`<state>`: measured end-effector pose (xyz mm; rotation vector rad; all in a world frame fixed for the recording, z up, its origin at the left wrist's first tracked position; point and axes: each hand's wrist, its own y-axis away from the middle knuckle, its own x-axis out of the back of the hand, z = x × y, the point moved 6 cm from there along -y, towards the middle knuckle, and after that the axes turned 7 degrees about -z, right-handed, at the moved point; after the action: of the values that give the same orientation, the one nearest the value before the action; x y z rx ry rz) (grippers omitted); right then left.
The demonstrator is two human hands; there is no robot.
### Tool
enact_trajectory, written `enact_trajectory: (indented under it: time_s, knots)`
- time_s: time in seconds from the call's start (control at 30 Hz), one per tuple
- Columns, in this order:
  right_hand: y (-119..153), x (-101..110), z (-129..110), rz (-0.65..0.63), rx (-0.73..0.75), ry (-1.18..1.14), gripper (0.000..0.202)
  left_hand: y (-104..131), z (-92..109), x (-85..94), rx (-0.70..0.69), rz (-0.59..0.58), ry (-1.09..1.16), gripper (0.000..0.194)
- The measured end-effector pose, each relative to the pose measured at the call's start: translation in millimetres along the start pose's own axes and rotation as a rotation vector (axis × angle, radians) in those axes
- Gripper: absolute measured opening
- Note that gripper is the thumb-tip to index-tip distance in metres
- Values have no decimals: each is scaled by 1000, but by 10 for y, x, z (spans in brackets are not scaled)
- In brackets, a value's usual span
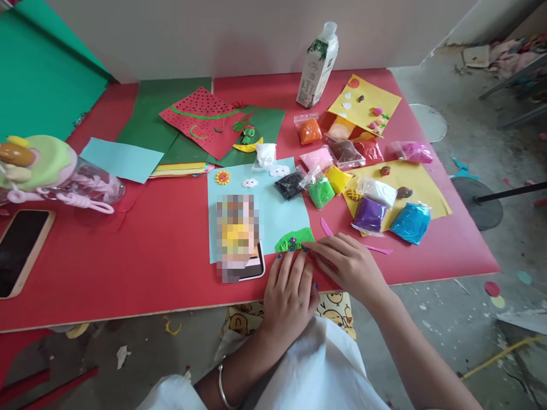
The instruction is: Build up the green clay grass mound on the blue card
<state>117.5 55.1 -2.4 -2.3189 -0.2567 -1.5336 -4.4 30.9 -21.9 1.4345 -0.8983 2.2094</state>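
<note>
A light blue sheet of paper carries a clay sun, small white clay clouds and a green clay patch at its lower right corner. On the patch sits a small dark purple clay flower. My left hand lies palm down at the sheet's lower edge, fingers stretched out just below the patch. My right hand reaches in from the right, its fingers close together and their tips at the patch's right end. What those fingertips hold, if anything, is hidden. A pink clay tool lies partly behind my right hand.
A phone, partly pixelated, lies on the blue sheet's lower left. Bagged clay in several colours is spread to the right. Behind stand a carton bottle and a red watermelon-patterned sheet. Another phone rests far left.
</note>
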Motion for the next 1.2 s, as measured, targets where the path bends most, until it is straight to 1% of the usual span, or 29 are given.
enact_trajectory:
  time_s: [0.33,0.5,0.6,0.7,0.87,1.03,1.1,1.2]
  knots:
    - [-6,-31,23,-36,-13,-13,26,-13,11,-2,7,-20,-17,31]
    - [90,87,110,26,-67,-27,22,-30,11,8,2,-30,-15,30]
    - [173,166,174,62,-108,-33,19,-32,7,16,-1,-13,-4,29]
    - [234,197,203,71,-136,-60,17,-23,2,21,-10,7,19,29]
    - [291,141,201,32,-166,-116,8,-11,-1,74,-9,40,75,25]
    - [332,92,145,28,-144,-131,9,-89,-31,157,15,53,151,20]
    - [330,100,123,44,-140,-187,8,-150,-40,180,-10,38,157,19]
    - [307,116,108,38,-157,-354,8,-233,-34,216,-96,8,179,13]
